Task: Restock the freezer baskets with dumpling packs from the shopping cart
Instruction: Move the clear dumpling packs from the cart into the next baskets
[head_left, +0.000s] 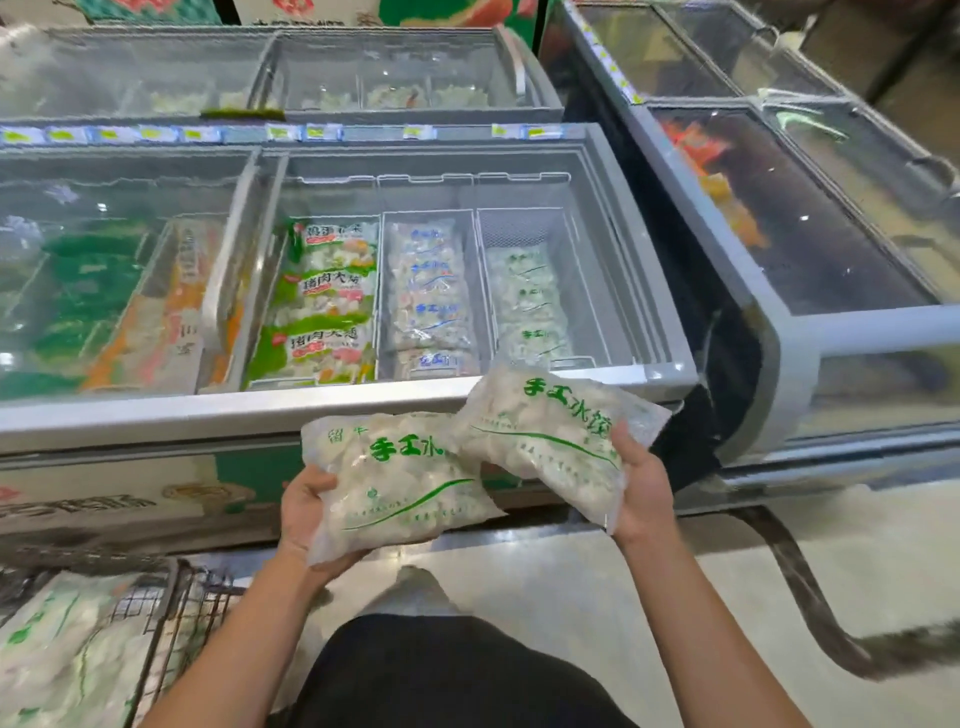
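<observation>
Left hand (306, 512): fingers curled under and round a clear dumpling pack with green lettering (400, 483), held before the freezer's front rim (208, 415).
Right hand (641, 486): thumb and fingers clasp a second dumpling pack (545, 436), tilted, its edge overlapping the first.
Open freezer: three wire baskets. Left basket (317, 306), green-labelled packs. Middle basket (431, 296), blue-lettered packs. Right basket (535, 291), part filled with green-lettered packs.
Shopping cart (156, 623), lower left, holds more packs.
</observation>
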